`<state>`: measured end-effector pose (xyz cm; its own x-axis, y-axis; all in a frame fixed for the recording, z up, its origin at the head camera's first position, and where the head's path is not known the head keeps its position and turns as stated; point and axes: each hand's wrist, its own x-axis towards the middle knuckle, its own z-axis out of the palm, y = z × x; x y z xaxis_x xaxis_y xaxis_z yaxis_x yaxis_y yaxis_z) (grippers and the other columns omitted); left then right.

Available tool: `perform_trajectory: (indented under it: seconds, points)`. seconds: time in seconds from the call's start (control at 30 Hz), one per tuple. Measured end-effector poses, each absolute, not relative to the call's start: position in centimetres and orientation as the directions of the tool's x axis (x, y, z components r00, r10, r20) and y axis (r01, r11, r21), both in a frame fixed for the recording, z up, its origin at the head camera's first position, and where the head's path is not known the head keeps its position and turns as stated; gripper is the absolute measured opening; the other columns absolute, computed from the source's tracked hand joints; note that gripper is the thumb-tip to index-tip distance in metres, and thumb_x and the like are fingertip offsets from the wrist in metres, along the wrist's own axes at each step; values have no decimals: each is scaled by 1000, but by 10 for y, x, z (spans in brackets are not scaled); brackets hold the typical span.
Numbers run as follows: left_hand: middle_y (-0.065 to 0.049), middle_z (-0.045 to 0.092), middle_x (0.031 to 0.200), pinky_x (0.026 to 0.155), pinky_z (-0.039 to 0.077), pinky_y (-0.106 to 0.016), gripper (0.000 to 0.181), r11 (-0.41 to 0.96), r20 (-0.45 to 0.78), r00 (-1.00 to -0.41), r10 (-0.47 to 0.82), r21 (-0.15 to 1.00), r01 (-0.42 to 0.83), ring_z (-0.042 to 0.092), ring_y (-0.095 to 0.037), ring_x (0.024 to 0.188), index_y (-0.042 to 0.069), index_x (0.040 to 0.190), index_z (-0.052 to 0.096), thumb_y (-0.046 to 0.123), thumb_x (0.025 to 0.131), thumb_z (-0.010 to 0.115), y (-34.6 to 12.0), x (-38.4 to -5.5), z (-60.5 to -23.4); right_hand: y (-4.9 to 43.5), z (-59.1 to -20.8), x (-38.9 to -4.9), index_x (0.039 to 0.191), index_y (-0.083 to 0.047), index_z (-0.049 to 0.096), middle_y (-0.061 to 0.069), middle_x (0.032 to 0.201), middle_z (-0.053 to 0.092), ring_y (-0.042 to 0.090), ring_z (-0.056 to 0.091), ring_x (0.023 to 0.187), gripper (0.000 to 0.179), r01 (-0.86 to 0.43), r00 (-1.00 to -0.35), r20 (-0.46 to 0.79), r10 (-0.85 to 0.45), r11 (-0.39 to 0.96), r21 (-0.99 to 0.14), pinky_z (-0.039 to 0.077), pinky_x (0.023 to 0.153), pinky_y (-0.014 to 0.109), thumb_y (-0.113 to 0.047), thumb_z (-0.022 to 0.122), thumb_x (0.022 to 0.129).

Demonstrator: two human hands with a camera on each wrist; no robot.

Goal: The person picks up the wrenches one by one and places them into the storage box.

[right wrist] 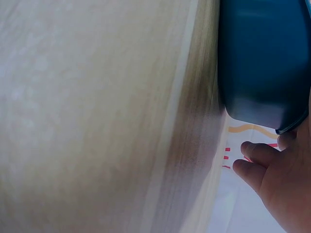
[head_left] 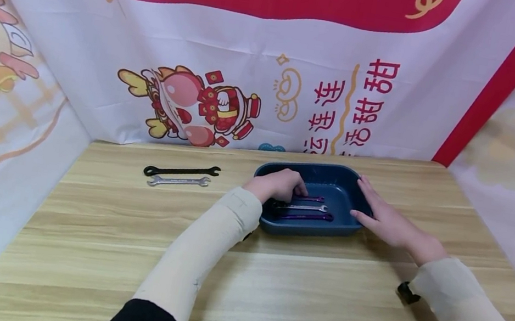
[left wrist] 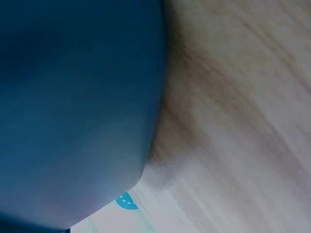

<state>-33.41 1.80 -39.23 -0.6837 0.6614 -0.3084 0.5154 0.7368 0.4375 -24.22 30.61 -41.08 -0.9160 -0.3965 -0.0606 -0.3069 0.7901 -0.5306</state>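
A dark blue rectangular basin (head_left: 344, 229) stands on the table with several wrenches inside. My left hand (head_left: 280, 184) reaches over its left side, fingers bent down at a small purple wrench (head_left: 315, 198); whether they pinch it is hidden. Beside this hand lie a silver wrench (head_left: 310, 208) and a larger purple wrench (head_left: 306, 217), their left ends in dark shadow. Against the basin's right end rests my right hand (head_left: 388, 220), fingers extended along the rim and thumb spread toward the near side. In the right wrist view, its fingertips (right wrist: 250, 171) show beyond the basin's wall.
To the left of the basin, a black wrench (head_left: 182, 171) and a silver open-ended wrench (head_left: 178, 181) lie side by side on the wooden table (head_left: 114, 250). A printed cloth (head_left: 255, 43) hangs behind the table, with more cloth at both sides.
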Motion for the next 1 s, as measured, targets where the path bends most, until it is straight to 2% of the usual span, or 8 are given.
perform_trajectory:
  seconds: [0.17,0.37,0.57,0.83,1.0]
  points:
    - [-4,65,130,85,49,-27,46,730,-301,-679,670,436,527,57,-14,115,16,132,71,-7,93,62,17,-334,-389,306,-410,-242,165,-10,-1,18,170,-3,46,9,153,87,-302,-917,-60,-394,786,-540,19,115,66,-40,55,105]
    - [-4,67,128,95,50,-31,39,707,-271,-671,690,451,545,60,-15,116,14,132,70,0,97,63,16,-336,-386,306,-408,-241,165,-10,-1,18,170,-4,45,7,153,87,-293,-919,-67,-389,786,-544,17,116,66,-38,55,106]
    - [-5,68,123,94,50,-32,34,682,-221,-676,703,477,554,60,-15,111,11,132,70,3,100,60,14,-335,-383,306,-408,-242,165,-11,-2,16,170,-5,46,7,153,87,-290,-917,-75,-392,785,-548,17,115,67,-39,55,106]
    - [-6,68,123,93,49,-31,34,641,-182,-652,736,496,585,60,-16,108,9,135,67,7,102,58,11,-331,-377,306,-409,-242,165,-11,-3,16,170,-5,45,7,153,88,-295,-914,-78,-398,786,-543,17,116,66,-44,53,105]
    - [-3,67,118,86,49,-30,33,624,-153,-645,748,492,607,59,-16,97,10,136,67,11,104,58,9,-326,-372,306,-409,-242,165,-10,-2,17,170,-5,45,7,153,88,-302,-913,-74,-402,786,-540,17,116,66,-43,53,106]
